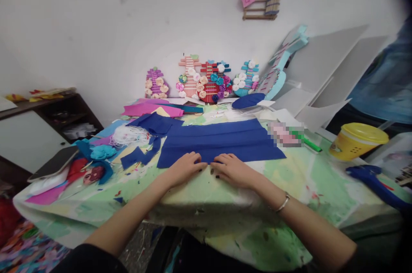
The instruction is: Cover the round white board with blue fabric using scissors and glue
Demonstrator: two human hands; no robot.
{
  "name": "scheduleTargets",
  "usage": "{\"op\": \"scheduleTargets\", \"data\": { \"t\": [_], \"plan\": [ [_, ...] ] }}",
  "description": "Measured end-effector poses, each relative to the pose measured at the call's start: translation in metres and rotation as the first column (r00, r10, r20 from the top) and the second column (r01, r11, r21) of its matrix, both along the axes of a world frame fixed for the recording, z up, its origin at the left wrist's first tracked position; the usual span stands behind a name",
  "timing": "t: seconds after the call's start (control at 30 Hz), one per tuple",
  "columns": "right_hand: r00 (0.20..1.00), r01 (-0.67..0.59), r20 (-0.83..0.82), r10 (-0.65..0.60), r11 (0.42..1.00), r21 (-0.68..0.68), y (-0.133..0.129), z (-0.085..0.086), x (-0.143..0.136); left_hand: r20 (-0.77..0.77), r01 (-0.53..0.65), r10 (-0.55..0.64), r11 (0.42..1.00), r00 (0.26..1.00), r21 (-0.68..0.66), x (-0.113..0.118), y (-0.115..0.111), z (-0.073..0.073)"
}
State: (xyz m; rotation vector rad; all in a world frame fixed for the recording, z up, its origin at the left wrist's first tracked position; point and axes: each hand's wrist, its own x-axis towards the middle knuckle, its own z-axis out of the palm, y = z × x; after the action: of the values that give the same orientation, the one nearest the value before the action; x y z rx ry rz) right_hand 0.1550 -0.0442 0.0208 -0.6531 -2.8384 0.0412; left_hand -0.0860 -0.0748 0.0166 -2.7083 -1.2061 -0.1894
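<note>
A wide sheet of dark blue crepe paper [222, 138] lies flat in front of me, with lengthwise crease lines across it. My left hand [185, 166] is at its near edge, fingers bent and closed on the paper's border. Close beside it, my right hand [234, 171] has curled fingers at the same edge, dark nails facing me. The two hands almost meet at the middle of the edge. Beyond the sheet's left side are a folded blue piece [156, 122] and blue offcuts [140, 156].
White string [130, 135] and coloured scraps cover the left side. A green cutter [309, 142], a yellow tub [357, 140] and a blue glue gun [375, 180] lie right. Flower-decorated lute shapes [210, 82] lean against the wall, beside white boards [325, 67].
</note>
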Motion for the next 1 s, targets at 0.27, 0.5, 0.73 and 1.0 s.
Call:
{"op": "scheduleTargets", "data": {
  "t": [0.27,0.5,0.73,1.0],
  "plan": [
    [1.000,-0.002,0.012,0.002,1.000,0.003,0.007,-0.006,-0.004,-0.001,-0.040,0.040,0.997,0.999,-0.064,-0.006,-0.002,-0.002],
    [0.999,0.024,0.047,-0.027,0.998,0.050,0.009,-0.001,0.019,0.087,-0.033,0.038,0.998,0.995,-0.062,-0.026,-0.004,-0.013],
    [0.994,0.107,0.010,-0.107,0.994,-0.027,0.006,-0.006,0.060,0.101,-0.008,0.000,0.997,0.995,0.077,-0.062,0.000,-0.040],
    [0.984,0.177,0.009,-0.176,0.984,-0.030,0.009,-0.008,0.104,0.055,-0.055,0.049,0.991,0.997,0.120,-0.086,-0.006,-0.048]
  ]
}}
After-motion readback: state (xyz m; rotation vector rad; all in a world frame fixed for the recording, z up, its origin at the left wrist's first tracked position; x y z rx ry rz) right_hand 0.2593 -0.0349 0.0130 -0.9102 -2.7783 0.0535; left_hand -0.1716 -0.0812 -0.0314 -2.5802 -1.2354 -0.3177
